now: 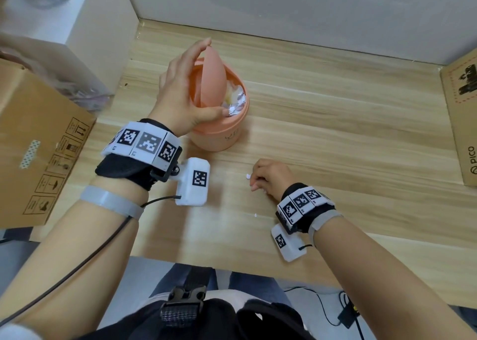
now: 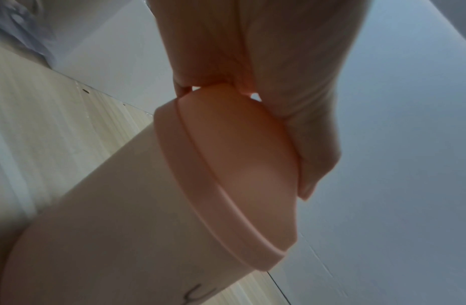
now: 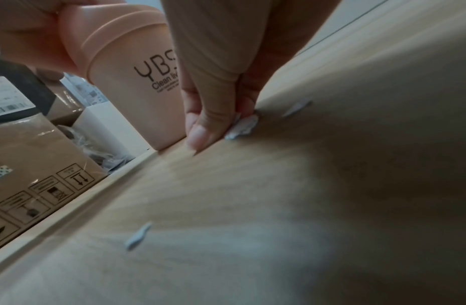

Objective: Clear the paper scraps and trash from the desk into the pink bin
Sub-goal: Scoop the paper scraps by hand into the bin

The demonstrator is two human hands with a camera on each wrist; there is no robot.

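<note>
Pink bin (image 1: pixel 219 133) stood upright on the wooden desk (image 1: pixel 335 112), crumpled white trash visible inside. Left hand (image 1: pixel 180 92) curled over its rim, fingers holding the swing lid (image 1: pixel 211 74) tipped on edge so the mouth was open. Right hand (image 1: pixel 271 177) was down on the desk nearer the front edge, well apart from the bin; right wrist view showed thumb and fingertips (image 3: pixel 200 134) closed on a small white paper scrap (image 3: pixel 242 128) lying at the surface. Two more scraps lay loose: one just beyond the pinched one (image 3: pixel 295 108), one nearer the camera (image 3: pixel 137 237).

Risks, as judged: the scrap is thin and flat, so the pinch may slide off it or lose it on the way to the bin. If the left hand eases, the lid could swing shut. Remaining bits are tiny and easily overlooked.
</note>
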